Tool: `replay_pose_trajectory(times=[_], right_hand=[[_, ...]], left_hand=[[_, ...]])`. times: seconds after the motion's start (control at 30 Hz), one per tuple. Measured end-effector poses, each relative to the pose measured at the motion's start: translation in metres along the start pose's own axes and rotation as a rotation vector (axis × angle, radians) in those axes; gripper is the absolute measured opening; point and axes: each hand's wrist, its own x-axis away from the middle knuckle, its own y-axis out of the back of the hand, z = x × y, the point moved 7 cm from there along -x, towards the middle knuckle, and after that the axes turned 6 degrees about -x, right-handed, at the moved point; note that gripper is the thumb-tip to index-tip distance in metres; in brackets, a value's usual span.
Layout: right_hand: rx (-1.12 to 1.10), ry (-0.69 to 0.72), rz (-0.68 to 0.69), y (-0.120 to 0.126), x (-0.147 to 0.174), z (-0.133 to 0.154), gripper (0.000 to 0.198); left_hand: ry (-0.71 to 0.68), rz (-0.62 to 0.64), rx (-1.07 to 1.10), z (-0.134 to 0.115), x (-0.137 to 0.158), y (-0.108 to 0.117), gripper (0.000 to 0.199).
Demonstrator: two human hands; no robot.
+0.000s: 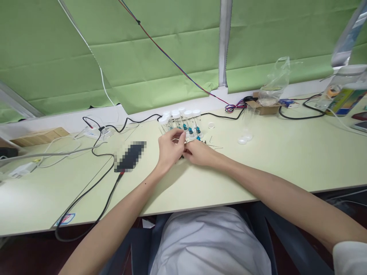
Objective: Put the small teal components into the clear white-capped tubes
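Close together over the middle of the table, my left hand [171,147] and my right hand [199,152] meet at the fingertips. Both are closed in a pinch, and a small dark bit shows below the fingers; the fingers hide most of it. Just behind them stands a group of several clear tubes with white caps [188,114], with small blue-green parts [190,131] inside. Beside my right hand lie thin wires and small black pieces [211,145].
A pale table [286,160] spans the view. A black cable [110,202] runs to a blurred dark device [130,156] at left. To the right are clear tubes [249,122], a cardboard box [265,109] with a plastic bag, and a large jar [341,88]. Green blinds [172,57] hang behind.
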Motion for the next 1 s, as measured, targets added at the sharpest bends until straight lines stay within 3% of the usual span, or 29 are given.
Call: replay_pose_trajectory(times=[0.27, 0.53, 0.7, 0.87, 1.0], right_hand=[[-0.036, -0.058, -0.212, 0.018, -0.001, -0.003, 0.02], [-0.181, -0.015, -0.483, 0.037, 0.002, -0.008, 0.017], [-0.274, 0.037, -0.641, 0.048, 0.005, -0.008, 0.023], [-0.293, 0.04, -0.701, 0.052, 0.006, -0.012, 0.025], [-0.235, 0.02, -0.662, 0.052, 0.003, -0.015, 0.028]], left_hand=[[0.046, -0.088, 0.093, 0.003, -0.001, 0.008, 0.014], [0.092, -0.077, 0.096, 0.01, -0.002, 0.007, 0.013], [0.139, 0.0, 0.133, 0.012, -0.003, 0.002, 0.018], [0.15, 0.073, 0.095, 0.008, 0.001, -0.004, 0.019], [0.152, 0.101, 0.107, 0.009, 0.002, -0.008, 0.018]])
